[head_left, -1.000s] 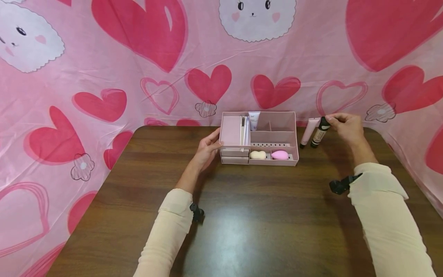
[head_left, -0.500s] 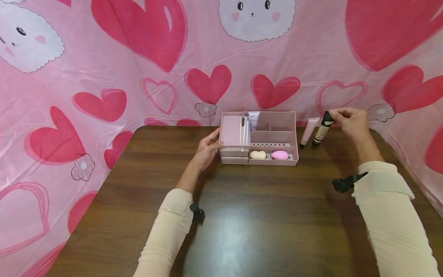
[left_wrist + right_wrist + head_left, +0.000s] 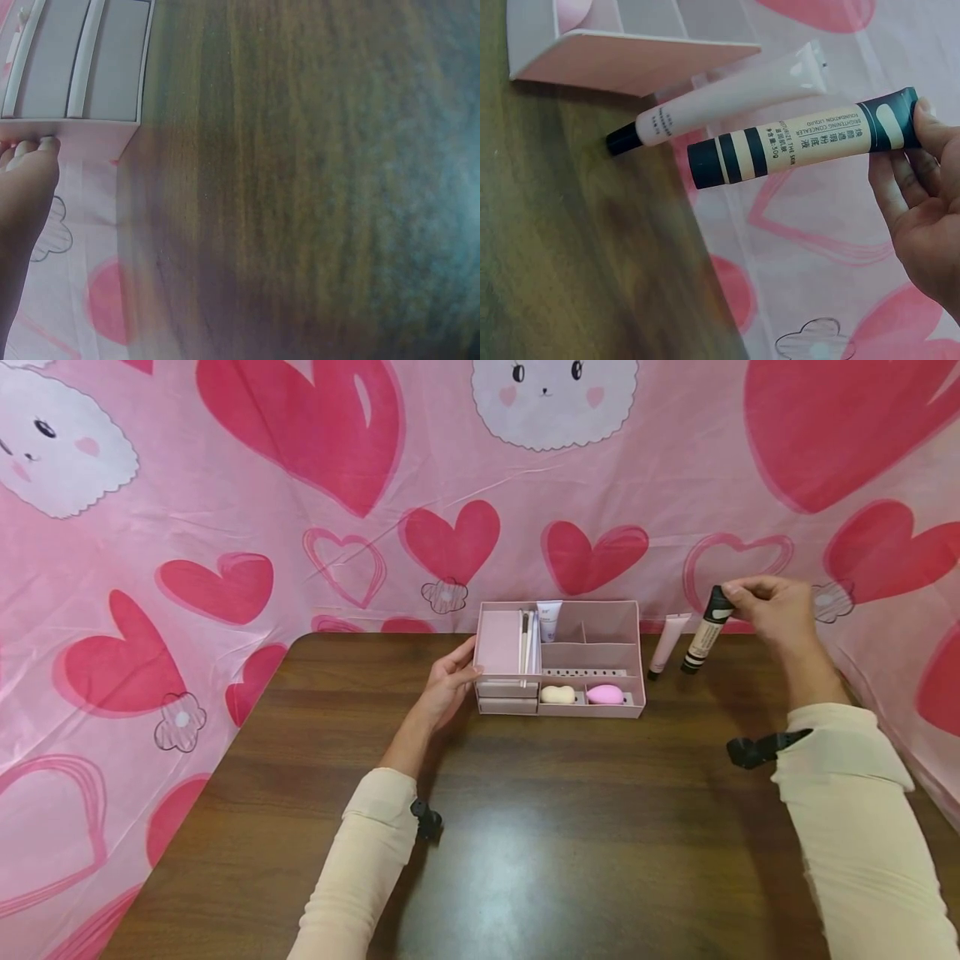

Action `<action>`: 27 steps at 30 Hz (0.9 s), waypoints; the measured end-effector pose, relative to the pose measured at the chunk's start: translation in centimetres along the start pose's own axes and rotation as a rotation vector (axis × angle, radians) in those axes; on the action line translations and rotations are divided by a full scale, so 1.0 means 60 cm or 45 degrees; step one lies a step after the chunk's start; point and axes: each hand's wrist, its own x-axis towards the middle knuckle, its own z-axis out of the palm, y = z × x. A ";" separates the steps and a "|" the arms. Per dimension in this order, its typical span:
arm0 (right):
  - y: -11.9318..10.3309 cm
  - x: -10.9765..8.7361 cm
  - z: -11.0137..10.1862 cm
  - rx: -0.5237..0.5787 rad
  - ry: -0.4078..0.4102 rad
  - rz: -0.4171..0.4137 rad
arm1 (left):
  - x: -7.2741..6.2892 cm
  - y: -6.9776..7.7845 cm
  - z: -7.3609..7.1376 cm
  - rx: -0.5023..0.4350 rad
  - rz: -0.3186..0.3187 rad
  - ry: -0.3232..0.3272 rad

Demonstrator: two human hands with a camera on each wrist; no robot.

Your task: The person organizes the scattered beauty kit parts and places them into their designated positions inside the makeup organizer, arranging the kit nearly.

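My right hand (image 3: 776, 614) pinches the flat crimped end of a foundation tube (image 3: 703, 635), black and beige with a striped cap end. The tube hangs tilted, cap down; in the right wrist view its printed label (image 3: 810, 139) faces the camera. Just left of it, a pale pink tube (image 3: 669, 646) with a black cap stands leaning, apart from the organizer. My left hand (image 3: 447, 687) rests against the left side of the pink desktop organizer (image 3: 589, 657), thumb at its front corner. In the left wrist view, fingers (image 3: 46, 144) touch the organizer's side wall.
The organizer holds a small white tube (image 3: 549, 622), several slim brushes (image 3: 528, 643), a cream sponge (image 3: 558, 695) and a pink sponge (image 3: 605, 695). Two drawers (image 3: 507, 704) sit at its lower left. A heart-printed pink cloth (image 3: 450, 539) hangs behind the brown wooden table (image 3: 525, 827).
My right hand has moved up and to the right, drawing the foundation tube away from the pink tube. The left hand and the organizer have stayed in place.
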 end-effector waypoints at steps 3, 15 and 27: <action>-0.011 0.003 0.002 -0.104 -0.008 0.007 | 0.000 0.001 0.000 0.007 -0.006 0.007; -0.038 0.004 0.021 -0.182 -0.060 0.011 | -0.003 0.004 0.003 0.008 -0.023 0.009; -0.045 0.009 0.047 -0.065 -0.101 0.018 | -0.004 0.003 0.003 0.005 -0.012 0.006</action>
